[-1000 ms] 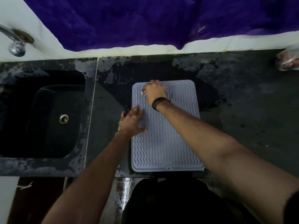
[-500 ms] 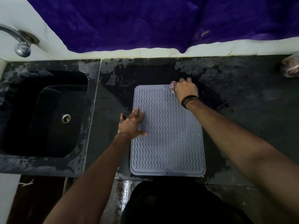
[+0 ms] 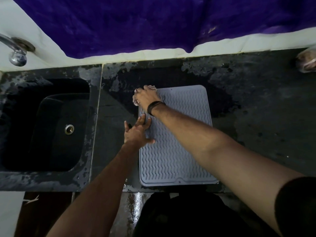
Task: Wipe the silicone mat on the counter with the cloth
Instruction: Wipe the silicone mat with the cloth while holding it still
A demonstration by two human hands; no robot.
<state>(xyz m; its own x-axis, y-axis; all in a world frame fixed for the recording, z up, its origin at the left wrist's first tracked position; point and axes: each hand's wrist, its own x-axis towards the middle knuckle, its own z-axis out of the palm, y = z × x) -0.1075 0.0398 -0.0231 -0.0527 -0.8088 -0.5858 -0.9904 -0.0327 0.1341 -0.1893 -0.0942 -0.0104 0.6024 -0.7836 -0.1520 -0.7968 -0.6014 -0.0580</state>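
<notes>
The right hand (image 3: 146, 97) is bunching the cloth (image 3: 136, 102) under curled fingers, gripping it and pressing it down at the far left corner of the silicone mat (image 3: 176, 147); only pale scraps of the fabric are showing past the knuckles and at the hand's left edge, so how it is folded cannot be told. Holding the cloth wadded in this way is probably giving a firm pad that can be driven into the mat's wavy ridges rather than skating over them. The left hand (image 3: 136, 133) is holding nothing: its fingers are lying straight and spread, flat across the mat's left edge about halfway along, with the thumb out on the ridges, and it looks to be pinning the mat so that the rubbing does not drag it over the wet counter (image 3: 256, 117). The mat itself is lying flat on the dark counter, long side running away from the person, near edge close to the counter's front lip, and the sink (image 3: 51, 130) is sitting well apart to its left. The right arm is reaching diagonally across the mat, nearly straight, a dark band (image 3: 153, 106) at the wrist, crossing just beyond the left hand's fingertips without clearly touching them. The left forearm is coming up from below at a gentler slant, wrist low.
</notes>
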